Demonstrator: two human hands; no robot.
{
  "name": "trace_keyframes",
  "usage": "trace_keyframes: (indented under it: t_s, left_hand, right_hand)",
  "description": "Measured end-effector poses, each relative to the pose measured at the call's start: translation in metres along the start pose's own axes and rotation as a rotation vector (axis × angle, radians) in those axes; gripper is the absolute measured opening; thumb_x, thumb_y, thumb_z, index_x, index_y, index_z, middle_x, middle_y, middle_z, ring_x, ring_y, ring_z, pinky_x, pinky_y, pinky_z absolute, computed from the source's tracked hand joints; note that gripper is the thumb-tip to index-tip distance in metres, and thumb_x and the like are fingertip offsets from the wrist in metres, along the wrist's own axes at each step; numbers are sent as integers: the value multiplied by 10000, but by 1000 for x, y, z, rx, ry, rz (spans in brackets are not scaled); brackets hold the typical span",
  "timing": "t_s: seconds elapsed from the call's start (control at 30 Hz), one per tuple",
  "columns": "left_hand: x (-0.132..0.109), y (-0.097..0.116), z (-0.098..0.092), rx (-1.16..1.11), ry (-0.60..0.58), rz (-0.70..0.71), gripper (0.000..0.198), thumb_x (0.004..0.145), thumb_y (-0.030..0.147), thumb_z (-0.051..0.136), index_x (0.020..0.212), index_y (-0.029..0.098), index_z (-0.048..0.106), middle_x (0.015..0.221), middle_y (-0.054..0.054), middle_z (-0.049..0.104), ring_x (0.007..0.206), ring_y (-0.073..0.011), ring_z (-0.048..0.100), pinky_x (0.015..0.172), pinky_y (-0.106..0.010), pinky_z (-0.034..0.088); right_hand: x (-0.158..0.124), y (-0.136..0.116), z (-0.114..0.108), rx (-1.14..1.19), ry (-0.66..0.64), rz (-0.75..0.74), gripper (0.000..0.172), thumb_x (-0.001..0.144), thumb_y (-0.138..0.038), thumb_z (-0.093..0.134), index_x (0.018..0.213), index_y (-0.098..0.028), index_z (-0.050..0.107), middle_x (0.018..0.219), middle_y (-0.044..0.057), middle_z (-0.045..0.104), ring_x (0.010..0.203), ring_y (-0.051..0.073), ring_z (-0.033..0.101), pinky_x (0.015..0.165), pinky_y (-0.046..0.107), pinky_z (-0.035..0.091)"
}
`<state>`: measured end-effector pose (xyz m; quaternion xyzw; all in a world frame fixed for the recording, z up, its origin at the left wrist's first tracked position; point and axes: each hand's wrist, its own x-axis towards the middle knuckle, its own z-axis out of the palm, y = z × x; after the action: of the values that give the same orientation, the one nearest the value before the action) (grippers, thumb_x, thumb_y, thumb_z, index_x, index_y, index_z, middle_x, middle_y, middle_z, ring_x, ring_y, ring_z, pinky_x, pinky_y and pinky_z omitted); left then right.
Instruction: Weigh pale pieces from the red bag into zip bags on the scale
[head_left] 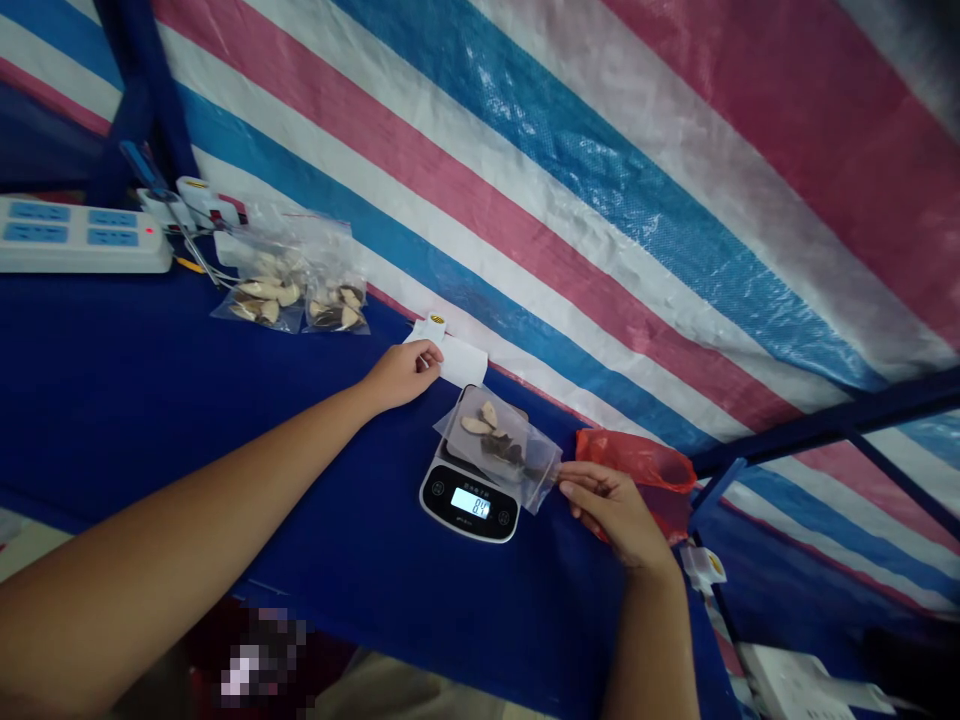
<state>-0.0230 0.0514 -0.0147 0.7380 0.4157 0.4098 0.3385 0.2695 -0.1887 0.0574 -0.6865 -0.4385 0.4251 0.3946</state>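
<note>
On the scale (pixel 469 503) lies a bag (pixel 504 447) the right hand (pixel 611 508) pinches, the left hand (pixel 401 377) half-curled at paper (pixel 465 360), grip unclear.

Back wall: creased, glossy plastic sheeting (pixel 525 200) striped in red, blue and white. At the far left of the blue worktop (pixel 135 360) lies a long white power strip (pixel 97 261) with blue socket panels, its red light lit. Just beside the strip's right end, a slim blue-handled tool (pixel 146 165) with a metal shaft slants. A white plastic clip (pixel 703 566) with a yellow mark sits at the worktop's right edge. Lower right: a pale, boxy object (pixel 795 685), cut off, identity unclear
</note>
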Motion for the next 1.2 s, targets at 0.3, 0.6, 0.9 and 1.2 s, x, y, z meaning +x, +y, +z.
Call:
trace_keyframes:
  t_s: [0.3,0.6,0.9,1.2]
  left_hand:
    - [0,-1,0,-2,-8,-12,172,771,244,600,920,191,669,822,-9,687,675,-135,587,704,-278,474]
    - [0,0,0,-5,-13,-12,156,777,250,601,907,191,664,812,-6,680,682,-134,594,710,-278,475]
    - [0,0,0,2,-17,-11,148,776,261,604,895,194,661,831,-13,689,713,-146,611,731,-292,484]
    - [-1,1,-1,2,-17,-12,148,775,263,612,897,197,661,821,-9,686,717,-150,611,721,-289,486]
  right_hand:
    - [5,10,-15,-84,12,64,451,716,-546,837,930,-163,731,685,34,674,447,61,444,392,182,270]
    - [7,16,-3,-359,-247,106,359,708,-367,841,982,-180,703,776,-14,619,667,112,550,578,226,397]
    - [9,19,1,-408,-256,30,152,795,-327,687,805,-184,636,685,-9,630,640,127,547,594,252,381]
    - [10,15,-12,-211,63,12,227,755,-392,679,805,-210,554,636,-11,659,430,97,505,398,201,309]
